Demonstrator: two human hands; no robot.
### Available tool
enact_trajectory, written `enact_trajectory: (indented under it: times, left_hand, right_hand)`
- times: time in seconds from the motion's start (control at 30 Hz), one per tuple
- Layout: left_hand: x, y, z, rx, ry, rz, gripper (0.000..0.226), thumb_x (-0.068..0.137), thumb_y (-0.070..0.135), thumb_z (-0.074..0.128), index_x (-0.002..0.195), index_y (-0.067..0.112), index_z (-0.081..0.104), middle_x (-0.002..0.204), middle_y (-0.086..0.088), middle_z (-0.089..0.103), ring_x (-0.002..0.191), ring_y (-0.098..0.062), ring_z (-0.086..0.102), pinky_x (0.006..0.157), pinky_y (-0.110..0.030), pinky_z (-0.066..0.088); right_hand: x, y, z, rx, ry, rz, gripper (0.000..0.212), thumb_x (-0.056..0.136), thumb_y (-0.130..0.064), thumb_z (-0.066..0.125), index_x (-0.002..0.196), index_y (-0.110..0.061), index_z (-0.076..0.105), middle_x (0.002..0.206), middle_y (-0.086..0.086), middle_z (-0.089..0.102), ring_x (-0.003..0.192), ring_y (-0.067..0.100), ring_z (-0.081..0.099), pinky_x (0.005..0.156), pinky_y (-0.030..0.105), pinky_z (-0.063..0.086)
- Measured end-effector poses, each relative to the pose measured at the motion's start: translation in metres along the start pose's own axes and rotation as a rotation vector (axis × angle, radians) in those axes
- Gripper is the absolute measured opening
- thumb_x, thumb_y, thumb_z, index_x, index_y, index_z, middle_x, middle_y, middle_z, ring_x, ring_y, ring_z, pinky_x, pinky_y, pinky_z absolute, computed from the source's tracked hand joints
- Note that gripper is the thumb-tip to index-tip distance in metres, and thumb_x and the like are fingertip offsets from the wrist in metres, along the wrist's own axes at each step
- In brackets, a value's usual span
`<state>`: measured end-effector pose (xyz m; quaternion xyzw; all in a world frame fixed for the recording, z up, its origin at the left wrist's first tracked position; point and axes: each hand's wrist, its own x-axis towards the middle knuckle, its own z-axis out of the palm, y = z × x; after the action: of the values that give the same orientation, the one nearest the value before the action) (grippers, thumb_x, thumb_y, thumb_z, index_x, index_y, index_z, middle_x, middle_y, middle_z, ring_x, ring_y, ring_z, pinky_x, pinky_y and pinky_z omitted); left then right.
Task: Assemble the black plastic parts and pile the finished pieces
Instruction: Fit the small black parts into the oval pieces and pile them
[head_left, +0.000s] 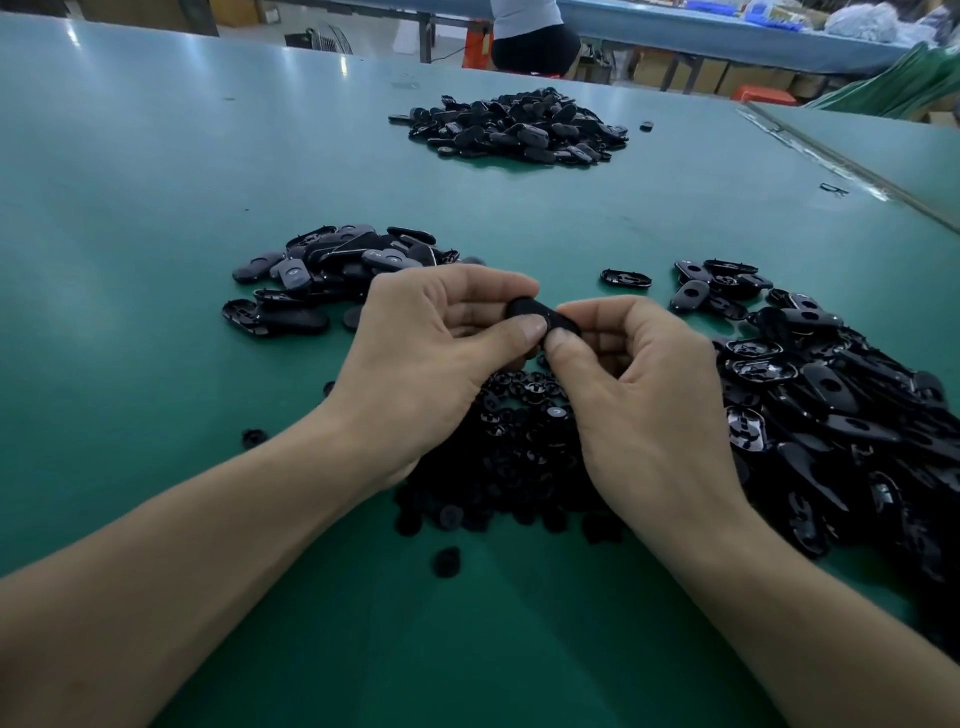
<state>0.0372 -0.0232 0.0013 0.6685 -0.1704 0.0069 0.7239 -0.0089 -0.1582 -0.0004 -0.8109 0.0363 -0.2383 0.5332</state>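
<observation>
Black part: a small black oval part (540, 318) is up off the table, between the two hands, in the middle of the view.
Left hand: the left hand (431, 364) pinches the left end of the black oval part with its thumb and curled fingers.
Right hand: the right hand (639, 395) pinches the right end the same way. The two thumbs almost touch.
Round bits: a heap of little round bits (519, 452) lies on the table right under the hands.
Loose bits: one loose round bit (447, 561) lies nearer the person, apart from the heap. Another (253, 437) lies to the left of the left wrist.
Right heap: a big heap of oval shells (831, 410) lies on the right, just beside the right hand.
Lone shell: one oval shell (626, 277) lies alone, past the right hand.
Left pile: a pile of oval pieces (337, 270) lies just behind the left hand.
Far pile: another pile of black pieces (519, 127) lies well apart, far up the table.
Table: the green table (156, 208) holds all of these.
Back of room: a person (535, 36) sits at a blue table (727, 31).
</observation>
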Motion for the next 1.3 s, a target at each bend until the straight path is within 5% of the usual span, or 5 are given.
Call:
enact_trajectory:
  times: [0.5,1.3]
  left_hand:
    - [0.0003,0.0024,0.0000,-0.100,0.009,-0.041,0.020,0.082,-0.005,0.074,0.092,0.012,0.073,0.076,-0.001,0.076,0.071,-0.009,0.070,0.066,-0.018,0.057]
    - [-0.0022,0.0010,0.0015,0.085,0.046,0.028,0.017,0.080,-0.003,0.079,0.089,0.011,0.074,0.073,-0.005,0.075,0.063,-0.015,0.072,0.067,-0.023,0.060]
  right_hand:
    - [0.0008,0.0001,-0.0007,0.025,-0.033,-0.027,0.005,0.092,-0.023,0.070,0.091,-0.027,0.069,0.084,-0.016,0.073,0.082,0.006,0.069,0.082,0.035,0.058]
    - [0.0002,-0.0006,-0.0011,0.008,-0.041,-0.010,0.011,0.093,-0.021,0.067,0.086,-0.029,0.066,0.075,-0.013,0.069,0.073,0.005,0.065,0.073,0.031,0.056]
